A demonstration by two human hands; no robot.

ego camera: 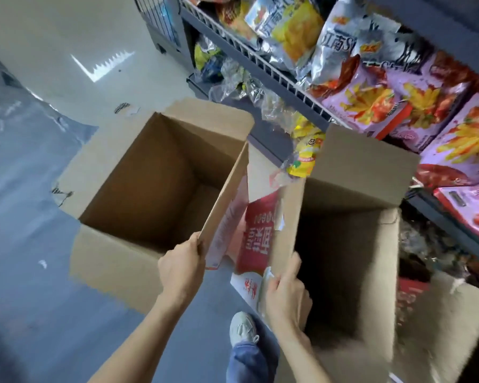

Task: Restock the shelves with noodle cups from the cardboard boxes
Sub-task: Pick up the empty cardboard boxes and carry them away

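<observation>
Evidently between loads: left hand (181, 265) pinching left box (161, 172) flap, right hand (286, 293) gripping right box (346, 244) edge; no noodle cups visible. Next: shifting emptied boxes aside.

Our left hand (181, 268) grips the right flap of the open box (150, 183) on the floor to its left; our right hand (285, 294) grips the other box (351, 244) to its right. Shelves (274, 76) of snack bags (371, 100) stand beyond both.

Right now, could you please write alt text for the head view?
A person's left hand and right hand each grip a flap of two open brown cardboard boxes, seemingly empty, on a grey floor beside a wire shelf of snack bags.
</observation>
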